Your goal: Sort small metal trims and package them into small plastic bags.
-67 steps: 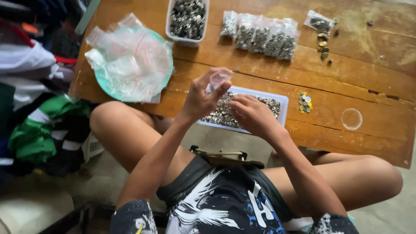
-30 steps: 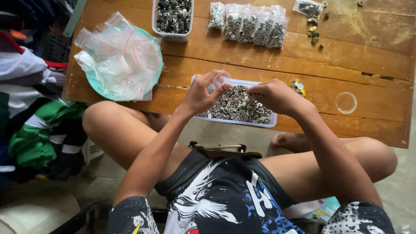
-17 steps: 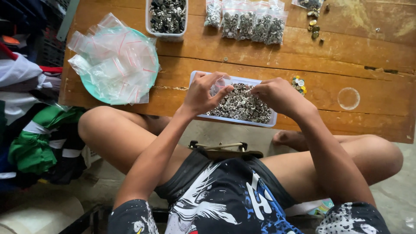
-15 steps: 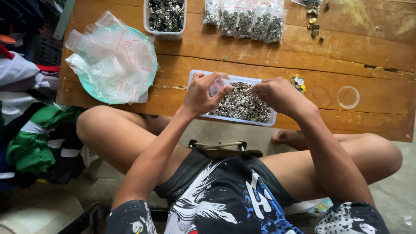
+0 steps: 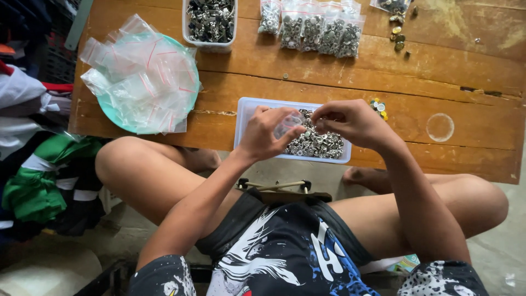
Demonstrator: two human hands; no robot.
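My left hand (image 5: 267, 133) holds a small clear plastic bag (image 5: 289, 124) above a white rectangular tray (image 5: 245, 112) of small silver metal buttons (image 5: 318, 143). Just to its right, my right hand (image 5: 350, 120) has its fingertips pinched at the bag's mouth, seemingly on a few buttons, though the pieces are too small to make out. Both hands hover over the tray at the near edge of the wooden table (image 5: 416, 82).
A teal plate (image 5: 107, 112) piled with empty clear zip bags (image 5: 143, 74) lies at the left. A white tub of dark metal parts (image 5: 210, 21) and several filled bags (image 5: 318, 30) stand at the back. Loose buttons (image 5: 379, 107) and a clear lid (image 5: 440, 127) lie right. Clothes (image 5: 33, 181) lie on the floor.
My right hand came back from the tray's right end to the bag in my left hand. The view has drifted slightly, and the hands now meet over the tray.
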